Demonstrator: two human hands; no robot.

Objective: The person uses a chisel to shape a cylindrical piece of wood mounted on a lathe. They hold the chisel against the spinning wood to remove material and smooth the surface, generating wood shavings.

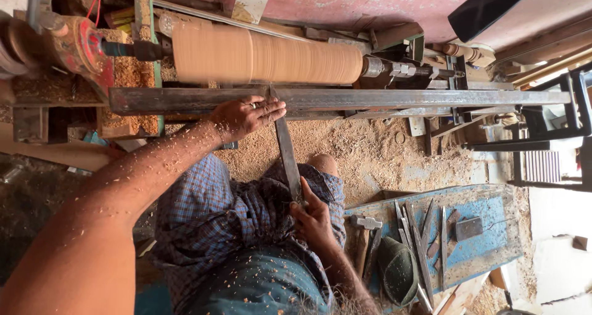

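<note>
Daylight comes in from the right, washing the white blocks (558, 265) there almost blank. The left side sits in dim shadow. The wooden cylinder (265, 57) is smeared by motion blur, its grain streaked. The near forearm (80, 241) looks soft and stretched at the frame's edge.

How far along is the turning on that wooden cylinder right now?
Done: the wooden cylinder already looks round, and shavings cover the floor. In hand: left hand steadies the chisel on the metal rest bar, right hand grips its handle end. Left: a step near the cylinder's middle; no finer shaping visible.
</note>
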